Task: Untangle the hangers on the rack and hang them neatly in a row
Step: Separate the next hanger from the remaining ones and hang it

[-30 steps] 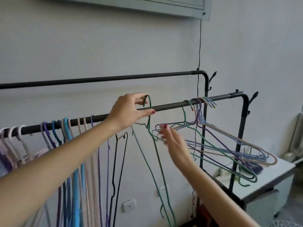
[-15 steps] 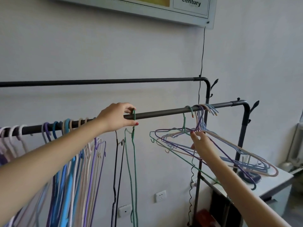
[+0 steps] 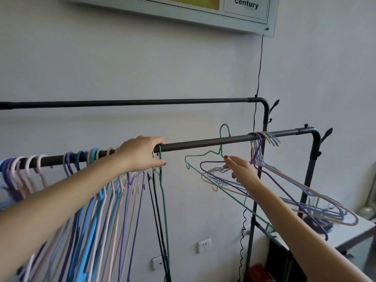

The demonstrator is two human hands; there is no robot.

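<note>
- On the front rail (image 3: pixel 203 142), the left hand (image 3: pixel 142 154) curls its grip over the bar, a green hanger (image 3: pixel 162 190) hanging at its 3 o'clock fingertips.
- Right hand (image 3: pixel 241 169) pinches the teal hanger (image 3: pixel 205 154), hook lifted above the rail at 11 o'clock.
- Tangled bunch (image 3: pixel 284 190) at 3 o'clock; its strands are hard to separate.

A bare stretch of the front rail (image 3: pixel 203 141) is lying open between the hung row of hangers (image 3: pixel 97 192) and the tangled bunch (image 3: pixel 264 176). A raised green hanger (image 3: pixel 222 143) is crossing that gap, its hook above the rail.
</note>
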